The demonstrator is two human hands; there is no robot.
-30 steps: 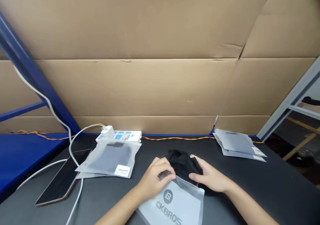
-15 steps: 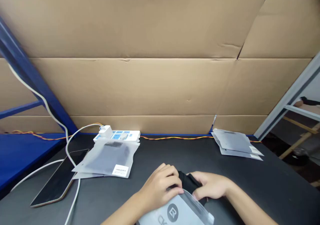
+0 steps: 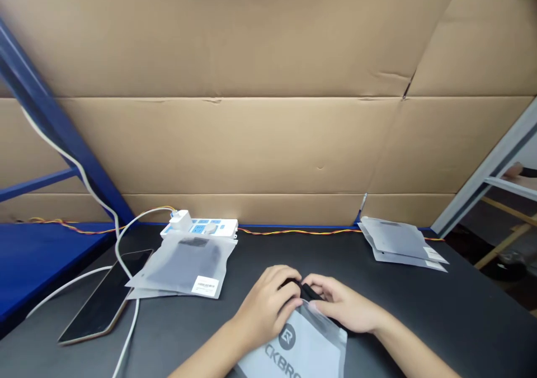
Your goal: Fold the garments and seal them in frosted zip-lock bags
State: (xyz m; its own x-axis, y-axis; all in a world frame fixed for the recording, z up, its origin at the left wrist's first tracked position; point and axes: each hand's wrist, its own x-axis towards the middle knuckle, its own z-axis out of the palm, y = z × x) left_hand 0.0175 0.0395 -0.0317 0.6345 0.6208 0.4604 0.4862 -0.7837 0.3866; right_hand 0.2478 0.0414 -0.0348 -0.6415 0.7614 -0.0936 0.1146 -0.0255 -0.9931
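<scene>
A frosted plastic bag (image 3: 306, 344) with a round logo and dark lettering lies at the bottom centre, its open edge toward the back. Black folded material (image 3: 309, 293) shows at that edge, between my two hands. My left hand (image 3: 272, 302) is closed on the bag's edge and the black material, its fingers curled over them. From the right, my right hand (image 3: 342, 305) pinches the bag's edge and the black material, thumb over the plastic. The far end of the material is hidden under my fingers.
Filled frosted bags with white labels (image 3: 184, 263) lie at the left, beside a power strip (image 3: 218, 228) and a dark tablet (image 3: 104, 302). A white cable (image 3: 132, 322) crosses the left side. More bags (image 3: 400, 244) lie at the back right. Cardboard (image 3: 268, 143) stands behind the table.
Both hands have moved slightly away from me and closer together. More of the bag's lettering shows, and less of the black material is visible. The view has shifted slightly.
</scene>
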